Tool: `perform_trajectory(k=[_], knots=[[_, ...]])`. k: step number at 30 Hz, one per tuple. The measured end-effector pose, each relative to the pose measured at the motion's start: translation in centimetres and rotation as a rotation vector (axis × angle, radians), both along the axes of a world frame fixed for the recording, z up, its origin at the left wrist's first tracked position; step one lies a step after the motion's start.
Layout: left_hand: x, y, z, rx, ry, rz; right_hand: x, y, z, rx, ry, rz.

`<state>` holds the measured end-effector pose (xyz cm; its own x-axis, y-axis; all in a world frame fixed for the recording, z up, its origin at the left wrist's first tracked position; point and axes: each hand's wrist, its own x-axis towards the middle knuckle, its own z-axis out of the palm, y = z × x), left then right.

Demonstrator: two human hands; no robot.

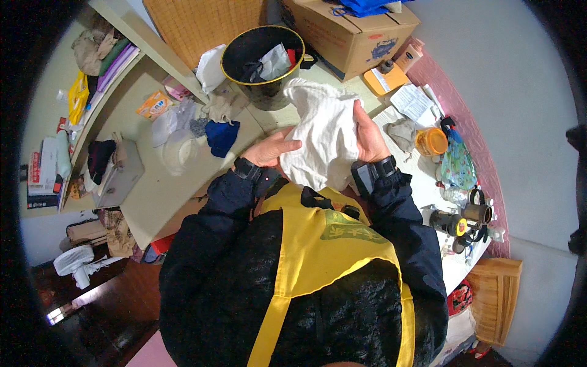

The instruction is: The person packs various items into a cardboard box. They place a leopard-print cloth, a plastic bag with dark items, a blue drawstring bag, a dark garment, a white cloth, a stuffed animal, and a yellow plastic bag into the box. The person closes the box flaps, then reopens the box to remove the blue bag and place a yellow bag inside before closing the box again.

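Note:
A white cloth, creased and with a thick gathered upper edge, is held up in front of my chest. My left hand grips its left side, thumb on top and fingers hidden behind it. My right hand holds the right edge, thumb pointing up along the fabric. Just beyond the cloth stands a black bin with a yellow rim, holding a white packet and dark and red items. A dark blue cloth lies on the table left of my left hand.
A cardboard box stands behind the bin. On the right are a grey pouch, an orange-lidded jar, a patterned bag and a dark jar. A clear round container and a grey bin are on the left.

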<state>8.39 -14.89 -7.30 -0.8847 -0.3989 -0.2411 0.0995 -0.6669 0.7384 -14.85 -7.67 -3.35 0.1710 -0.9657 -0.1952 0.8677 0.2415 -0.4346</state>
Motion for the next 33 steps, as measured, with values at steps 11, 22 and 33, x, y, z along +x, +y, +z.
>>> perform_trajectory(k=[11,22,33], knots=[[-0.1,-1.2,0.7,-0.122,-0.039,0.356,-0.2,2.2,-2.7,0.121,0.476,0.047],[-0.2,-2.0,1.1,-0.671,-0.299,0.642,-1.2,1.5,-2.4,0.042,0.86,-0.416],[0.2,-2.4,1.3,-0.477,-0.135,0.553,-2.3,1.4,-2.3,-0.1,1.373,-0.194]])
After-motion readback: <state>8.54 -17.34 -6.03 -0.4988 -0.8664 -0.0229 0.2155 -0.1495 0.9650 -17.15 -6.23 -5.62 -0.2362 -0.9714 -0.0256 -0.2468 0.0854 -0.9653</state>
